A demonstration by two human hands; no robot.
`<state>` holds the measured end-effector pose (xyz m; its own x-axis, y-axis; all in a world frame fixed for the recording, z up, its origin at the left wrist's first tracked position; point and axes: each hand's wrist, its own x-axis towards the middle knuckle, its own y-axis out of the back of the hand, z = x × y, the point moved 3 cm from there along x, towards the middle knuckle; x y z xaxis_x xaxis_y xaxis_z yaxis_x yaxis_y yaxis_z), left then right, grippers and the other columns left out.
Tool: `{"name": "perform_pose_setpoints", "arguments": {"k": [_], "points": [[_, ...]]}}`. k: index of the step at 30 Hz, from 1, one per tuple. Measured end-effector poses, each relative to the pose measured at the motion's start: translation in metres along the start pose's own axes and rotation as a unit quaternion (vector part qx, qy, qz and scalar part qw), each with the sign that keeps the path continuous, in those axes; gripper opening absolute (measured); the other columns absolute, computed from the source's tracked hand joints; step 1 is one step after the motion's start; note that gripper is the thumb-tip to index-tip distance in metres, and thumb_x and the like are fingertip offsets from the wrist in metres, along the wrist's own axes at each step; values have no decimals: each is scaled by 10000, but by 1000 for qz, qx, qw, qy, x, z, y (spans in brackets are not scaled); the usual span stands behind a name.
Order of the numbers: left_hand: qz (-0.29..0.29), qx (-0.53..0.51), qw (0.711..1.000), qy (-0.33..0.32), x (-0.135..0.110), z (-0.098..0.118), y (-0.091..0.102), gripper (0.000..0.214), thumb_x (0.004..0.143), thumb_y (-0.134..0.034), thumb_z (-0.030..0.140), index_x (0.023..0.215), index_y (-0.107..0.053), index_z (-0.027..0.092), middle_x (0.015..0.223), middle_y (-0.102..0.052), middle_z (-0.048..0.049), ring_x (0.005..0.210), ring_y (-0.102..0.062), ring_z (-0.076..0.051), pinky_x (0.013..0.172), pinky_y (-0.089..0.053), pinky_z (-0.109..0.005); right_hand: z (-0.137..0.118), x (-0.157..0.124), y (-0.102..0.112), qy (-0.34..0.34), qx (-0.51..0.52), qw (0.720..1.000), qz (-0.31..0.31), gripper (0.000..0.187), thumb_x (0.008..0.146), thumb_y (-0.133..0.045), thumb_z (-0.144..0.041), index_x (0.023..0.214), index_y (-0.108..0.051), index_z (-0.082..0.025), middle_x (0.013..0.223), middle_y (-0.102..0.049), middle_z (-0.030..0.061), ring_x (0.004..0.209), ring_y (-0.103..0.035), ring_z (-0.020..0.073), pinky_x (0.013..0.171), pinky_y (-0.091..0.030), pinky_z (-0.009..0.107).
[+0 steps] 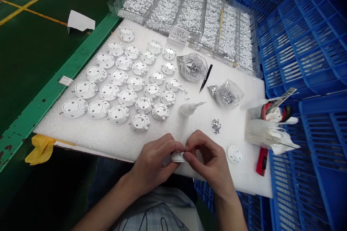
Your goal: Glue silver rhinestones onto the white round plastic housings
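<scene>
At the front edge of the white foam board (105, 139), my left hand (154, 162) is closed around a small round white plastic part (177, 156). My right hand (207, 158) pinches thumb and forefinger together against that part's right side; whatever is between the fingertips is too small to make out. A similar white part (235, 154) lies to the right of my right hand. Beyond my hands stand a white squeeze bottle (191, 108) with a thin nozzle and a small pile of shiny metal bits (216, 126).
Rows of round white parts (127, 97) cover the board's left side. Two plastic bags of metal bits (193, 66) (229, 94) and black tweezers (206, 78) lie farther back. Clear trays (173, 0) stand behind. A tool holder (253, 130) and blue crates (295, 43) border the right.
</scene>
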<state>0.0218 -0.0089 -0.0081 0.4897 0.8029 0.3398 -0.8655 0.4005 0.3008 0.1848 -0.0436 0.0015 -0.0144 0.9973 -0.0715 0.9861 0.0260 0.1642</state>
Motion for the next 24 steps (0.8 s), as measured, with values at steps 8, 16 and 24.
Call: {"name": "perform_pose_setpoints", "arguments": {"k": [8, 16, 24], "points": [[11, -54, 998, 37, 3, 2, 6, 159, 869, -646, 62, 934, -624, 206, 778, -630, 16, 669, -590, -124, 597, -453, -211, 0, -9, 3, 61, -2, 998, 2, 103, 883, -735, -226, 970, -694, -264, 904, -636, 9, 799, -603, 145, 692, -510, 283], [-6, -68, 997, 31, 5, 0, 5, 120, 911, -677, 99, 942, -620, 199, 779, -600, 24, 675, -571, -117, 597, -442, -206, -1, -17, 0, 141, -90, 983, 69, 163, 880, -719, -138, 985, -701, -262, 875, -684, 29, 817, -652, 182, 686, -545, 328], [-12, -72, 997, 21, 4, -1, 5, 91, 934, -704, 171, 972, -628, 206, 802, -638, 18, 690, -604, -121, 620, -483, -207, 1, -20, 0, 180, -101, 976, 65, 355, 883, -693, -84, 1159, -715, -306, 900, -678, 26, 822, -655, 172, 680, -555, 319]]}}
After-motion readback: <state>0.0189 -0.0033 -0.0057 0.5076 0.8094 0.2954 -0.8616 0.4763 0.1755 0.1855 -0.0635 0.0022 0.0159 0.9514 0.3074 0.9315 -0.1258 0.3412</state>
